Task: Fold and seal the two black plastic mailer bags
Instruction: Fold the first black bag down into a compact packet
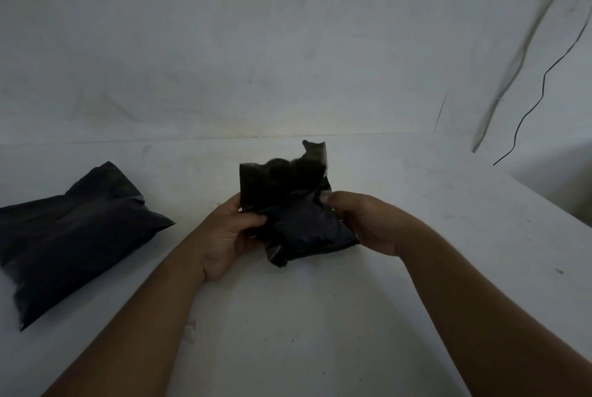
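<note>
Gripping a crumpled black mailer bag (294,204) from both sides, a person works at a white table (320,316) set against a pale wall (256,28). The left hand (229,233) pinches the bag's left edge, thumb laid over the front of the plastic and fingers curled behind it. The right hand (365,220) closes on the right edge, fingertips pressed into the film near the fold line. The bag sits at the centre of the table, its lower corner touching the surface while its upper flap (312,153) stands upright and ragged, one grey-looking tab poking above the rest.

Two black bags are in view. The second mailer bag (70,236) lies flat and puffed, well apart to the left, touched by neither hand, its near corner pointing toward the table's front edge. No brand, label or printing can be read on either bag; the dim light leaves both surfaces plain and dark.

Two cords hang at upper right: a thin black wire (544,82) that kinks down toward the table, and a pale cable (512,60) beside it.
</note>
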Demonstrator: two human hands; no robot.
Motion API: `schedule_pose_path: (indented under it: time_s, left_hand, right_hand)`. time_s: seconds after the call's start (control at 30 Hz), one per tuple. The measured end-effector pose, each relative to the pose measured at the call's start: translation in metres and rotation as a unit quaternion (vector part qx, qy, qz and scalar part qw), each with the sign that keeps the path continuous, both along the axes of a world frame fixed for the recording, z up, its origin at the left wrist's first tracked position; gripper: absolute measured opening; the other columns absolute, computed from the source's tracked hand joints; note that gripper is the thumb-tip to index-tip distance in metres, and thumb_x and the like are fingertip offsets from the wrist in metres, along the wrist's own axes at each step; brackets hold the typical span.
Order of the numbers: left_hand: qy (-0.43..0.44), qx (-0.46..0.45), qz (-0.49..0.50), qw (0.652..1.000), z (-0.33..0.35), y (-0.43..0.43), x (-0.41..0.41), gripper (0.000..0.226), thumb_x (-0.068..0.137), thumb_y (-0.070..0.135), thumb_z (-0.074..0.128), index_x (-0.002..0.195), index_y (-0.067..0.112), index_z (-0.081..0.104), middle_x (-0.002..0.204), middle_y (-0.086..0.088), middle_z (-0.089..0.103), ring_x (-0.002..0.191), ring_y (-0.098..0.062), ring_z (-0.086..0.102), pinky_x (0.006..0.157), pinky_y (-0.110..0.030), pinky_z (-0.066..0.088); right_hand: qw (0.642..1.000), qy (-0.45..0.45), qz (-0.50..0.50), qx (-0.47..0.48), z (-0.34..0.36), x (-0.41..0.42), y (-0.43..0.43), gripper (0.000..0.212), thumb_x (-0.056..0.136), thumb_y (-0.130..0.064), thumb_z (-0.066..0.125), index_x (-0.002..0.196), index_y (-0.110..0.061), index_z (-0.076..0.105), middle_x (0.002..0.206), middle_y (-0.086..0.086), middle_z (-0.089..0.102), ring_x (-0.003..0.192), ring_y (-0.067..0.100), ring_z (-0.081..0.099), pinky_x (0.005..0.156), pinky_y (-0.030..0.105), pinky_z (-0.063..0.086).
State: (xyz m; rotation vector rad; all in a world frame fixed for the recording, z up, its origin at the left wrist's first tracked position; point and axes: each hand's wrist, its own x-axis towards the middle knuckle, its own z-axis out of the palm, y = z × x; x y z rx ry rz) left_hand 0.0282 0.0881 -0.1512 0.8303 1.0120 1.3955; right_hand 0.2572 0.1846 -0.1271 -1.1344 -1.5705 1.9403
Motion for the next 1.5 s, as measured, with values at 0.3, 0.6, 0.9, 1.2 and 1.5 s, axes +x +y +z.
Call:
schedule_pose_path:
  time_s: [0.3, 0.6, 0.9, 1.2, 1.5]
  left_hand:
    - [0.002, -0.021, -0.031, 0.999, 0.001, 0.0, -0.002, 0.036, 0.078, -0.007, 0.063, 0.11, 0.009, 0.068, 0.102, -0.009, 0.075, 0.09, -0.023, 0.069, 0.072, -0.031, 0.06]
    - [0.006, -0.056, 0.024, 0.998, 0.007, 0.001, 0.002, 0.018, 0.089, 0.02, 0.066, 0.103, 0.011, 0.074, 0.092, -0.006, 0.075, 0.081, -0.022, 0.068, 0.069, -0.032, 0.056]
    - [-0.064, 0.005, 0.03, 0.997, 0.008, -0.001, 0.004, 0.025, 0.09, 0.009, 0.056, 0.097, 0.015, 0.079, 0.094, -0.009, 0.076, 0.075, -0.02, 0.075, 0.061, -0.028, 0.06]
    - [-0.063, 0.023, -0.023, 0.997, 0.009, -0.001, 0.002, 0.034, 0.098, -0.004, 0.041, 0.079, 0.011, 0.064, 0.087, -0.008, 0.072, 0.073, -0.015, 0.072, 0.062, -0.023, 0.059]
    - [0.099, -0.026, 0.025, 0.994, 0.009, -0.001, 0.013, 0.048, 0.081, 0.055, 0.069, 0.067, 0.015, 0.048, 0.059, 0.001, 0.049, 0.054, -0.013, 0.05, 0.049, -0.02, 0.044]
  right_hand:
    - [0.991, 0.1, -0.047, -0.081, 0.001, -0.02, 0.001, 0.041, 0.09, -0.002, 0.056, 0.131, -0.004, 0.061, 0.132, 0.018, 0.064, 0.124, 0.034, 0.059, 0.103, 0.044, 0.05]
    - [0.985, 0.108, -0.096, -0.096, -0.003, -0.024, 0.004, 0.039, 0.093, -0.003, 0.05, 0.13, -0.005, 0.061, 0.132, 0.019, 0.064, 0.125, 0.037, 0.057, 0.099, 0.043, 0.052]
    - [0.969, 0.198, -0.116, -0.094, 0.0, -0.03, 0.0, 0.016, 0.077, -0.011, 0.061, 0.075, -0.008, 0.077, 0.084, 0.014, 0.072, 0.074, 0.028, 0.07, 0.077, 0.04, 0.055]
    - [0.969, 0.193, -0.136, -0.077, -0.007, -0.025, 0.01, 0.021, 0.058, -0.019, 0.079, 0.075, -0.015, 0.068, 0.082, 0.01, 0.059, 0.073, 0.026, 0.055, 0.069, 0.034, 0.041]
    - [0.981, 0.115, -0.111, -0.114, -0.003, -0.024, 0.01, 0.006, 0.064, -0.014, 0.048, 0.062, -0.008, 0.048, 0.066, 0.009, 0.044, 0.058, 0.025, 0.045, 0.06, 0.029, 0.041]
